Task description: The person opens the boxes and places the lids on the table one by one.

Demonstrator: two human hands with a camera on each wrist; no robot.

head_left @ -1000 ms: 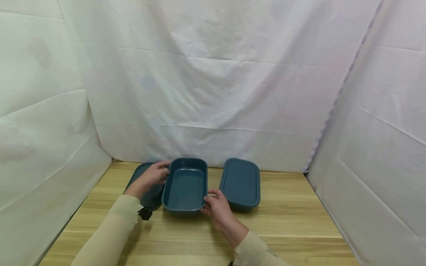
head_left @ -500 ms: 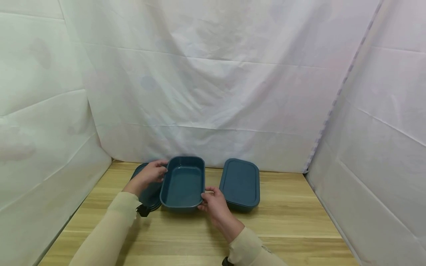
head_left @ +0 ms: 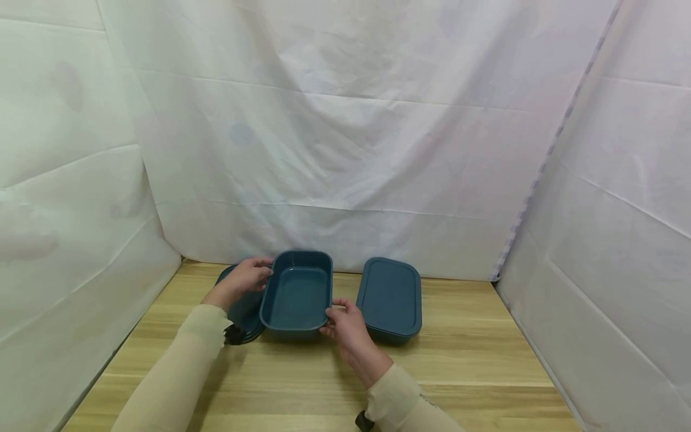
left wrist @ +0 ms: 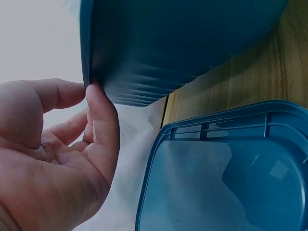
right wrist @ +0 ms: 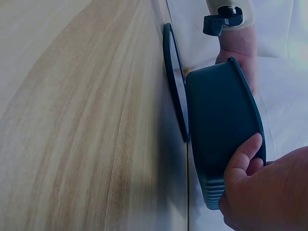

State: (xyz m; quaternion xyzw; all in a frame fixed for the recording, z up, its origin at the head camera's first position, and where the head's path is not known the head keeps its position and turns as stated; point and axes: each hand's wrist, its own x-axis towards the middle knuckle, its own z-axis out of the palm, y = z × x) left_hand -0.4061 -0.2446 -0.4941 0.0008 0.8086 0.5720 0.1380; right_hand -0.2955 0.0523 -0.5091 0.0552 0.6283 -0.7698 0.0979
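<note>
While both hands, left hand (head_left: 244,280) and right hand (head_left: 345,324), grip its rim, the open container (head_left: 297,294) sits between them.

Lid (head_left: 242,307) left of open container (head_left: 297,295) largely hidden by left hand (head_left: 241,282). Container base cut off by top edge in left wrist view. Right hand (right wrist: 269,192) cut off beside container.

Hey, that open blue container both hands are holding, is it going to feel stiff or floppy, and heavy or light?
The container probably feels stiff: its walls keep their shape with the left hand and right hand holding only its rim. It is likely light, since it is empty and fingertips carry it. Its smooth surface may be a little slippery.
</note>
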